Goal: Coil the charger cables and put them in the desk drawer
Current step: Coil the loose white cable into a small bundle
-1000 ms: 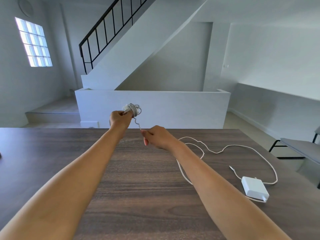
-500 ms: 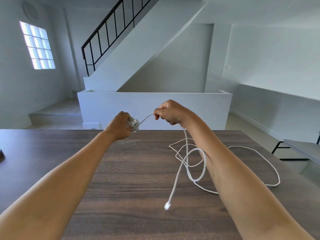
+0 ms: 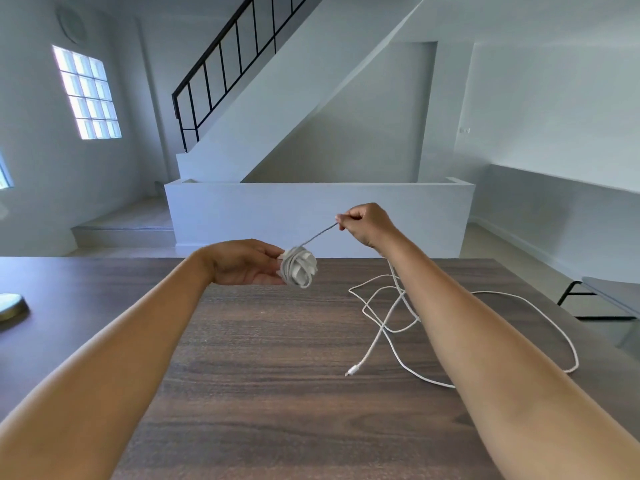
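Note:
My left hand (image 3: 247,263) holds a small white coil of cable (image 3: 299,270) above the far part of the dark wooden desk (image 3: 270,382). From the coil a taut strand runs up and right to my right hand (image 3: 367,225), which pinches it in a closed fist. The loose rest of the white cable (image 3: 391,317) hangs down from that hand and lies in loops on the desk, its plug end (image 3: 354,370) resting near the middle. My right forearm covers part of the loops. No charger brick and no drawer show.
A round brass-coloured object (image 3: 10,304) sits at the desk's left edge. A black-legged bench (image 3: 602,297) stands beyond the right edge. Behind the desk are a low white wall (image 3: 311,216) and a staircase.
My left hand has turned palm-up, showing the coil. My right hand has pulled the strand farther right and up. The view has shifted right and the brass object has come into sight.

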Demonstrator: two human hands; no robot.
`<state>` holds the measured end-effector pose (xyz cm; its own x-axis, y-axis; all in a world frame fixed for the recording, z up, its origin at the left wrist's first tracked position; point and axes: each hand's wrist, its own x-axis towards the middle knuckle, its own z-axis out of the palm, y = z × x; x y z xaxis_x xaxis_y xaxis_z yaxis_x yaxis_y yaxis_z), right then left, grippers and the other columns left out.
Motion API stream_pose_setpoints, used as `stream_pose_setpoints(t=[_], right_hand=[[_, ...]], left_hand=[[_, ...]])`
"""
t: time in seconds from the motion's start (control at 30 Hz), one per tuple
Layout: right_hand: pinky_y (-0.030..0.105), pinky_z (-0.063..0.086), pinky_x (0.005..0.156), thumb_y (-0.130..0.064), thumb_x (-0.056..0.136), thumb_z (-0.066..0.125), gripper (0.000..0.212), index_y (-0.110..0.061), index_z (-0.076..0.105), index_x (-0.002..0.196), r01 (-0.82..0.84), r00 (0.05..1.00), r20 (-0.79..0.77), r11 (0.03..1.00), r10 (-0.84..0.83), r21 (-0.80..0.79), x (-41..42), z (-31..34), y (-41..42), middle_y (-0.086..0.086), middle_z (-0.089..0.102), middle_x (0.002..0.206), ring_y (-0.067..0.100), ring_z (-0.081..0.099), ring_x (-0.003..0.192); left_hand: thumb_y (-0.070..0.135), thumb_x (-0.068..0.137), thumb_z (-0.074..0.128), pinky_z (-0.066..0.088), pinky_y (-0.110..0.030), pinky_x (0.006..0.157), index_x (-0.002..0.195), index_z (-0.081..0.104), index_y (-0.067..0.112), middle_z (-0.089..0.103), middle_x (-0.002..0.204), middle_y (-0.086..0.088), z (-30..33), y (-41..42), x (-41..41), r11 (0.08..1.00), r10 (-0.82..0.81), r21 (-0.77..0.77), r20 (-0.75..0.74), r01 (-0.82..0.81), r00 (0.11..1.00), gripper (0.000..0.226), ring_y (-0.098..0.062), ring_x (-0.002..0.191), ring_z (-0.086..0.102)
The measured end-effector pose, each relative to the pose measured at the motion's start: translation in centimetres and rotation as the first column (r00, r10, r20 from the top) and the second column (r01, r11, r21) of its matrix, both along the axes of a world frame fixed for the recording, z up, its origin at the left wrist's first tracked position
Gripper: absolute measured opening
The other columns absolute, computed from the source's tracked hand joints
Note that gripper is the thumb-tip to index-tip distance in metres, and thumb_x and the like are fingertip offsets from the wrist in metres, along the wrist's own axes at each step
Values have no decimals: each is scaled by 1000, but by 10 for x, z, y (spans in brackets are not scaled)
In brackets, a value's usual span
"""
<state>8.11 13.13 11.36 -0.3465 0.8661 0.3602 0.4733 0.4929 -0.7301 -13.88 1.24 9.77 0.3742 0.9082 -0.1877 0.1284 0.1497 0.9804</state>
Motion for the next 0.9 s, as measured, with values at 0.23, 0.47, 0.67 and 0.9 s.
stream_pose_setpoints(t=[0.23, 0.47, 0.67, 0.9], right_hand=[[21, 39, 56, -48, 87, 62, 44, -8, 64, 69, -52, 998, -29, 994, 49, -95, -10, -28, -6, -11, 49, 46, 6, 46, 49], [22, 40, 60, -48, 97, 44, 50, -10, 66, 73, -143, 983, 87, 975, 160, -169, -20, -43, -36, -12, 38, 36, 5, 39, 42], [22, 31, 47, -44, 100, 40, 45, -11, 68, 85, -232, 930, 234, 946, 285, -228, -31, -31, -56, -5, 41, 52, 10, 35, 44], [23, 35, 50, -24, 99, 44, 29, -13, 71, 105, -275, 868, 348, 927, 354, -256, -25, -6, -65, 1, 46, 70, 15, 40, 59]], left_hand=[[4, 46, 92, 60, -25, 71, 96, 72, -6, 71, 100, -19, -1, 7, 8, 962, 222, -17, 620, -271, 752, 55, -25, 87, 73], [1, 95, 48, 60, -27, 69, 104, 57, -8, 61, 97, -18, 15, 23, 18, 782, 532, -134, 654, -609, 539, 16, -25, 92, 64], [-6, 92, 46, 60, -38, 77, 92, 54, -5, 55, 94, -19, 16, 37, 22, 669, 678, -197, 557, -717, 479, 7, -25, 86, 61], [3, 81, 68, 59, -33, 79, 91, 64, -6, 64, 85, -17, 12, 48, 24, 523, 806, 194, 205, -830, 555, 14, -22, 80, 67]])
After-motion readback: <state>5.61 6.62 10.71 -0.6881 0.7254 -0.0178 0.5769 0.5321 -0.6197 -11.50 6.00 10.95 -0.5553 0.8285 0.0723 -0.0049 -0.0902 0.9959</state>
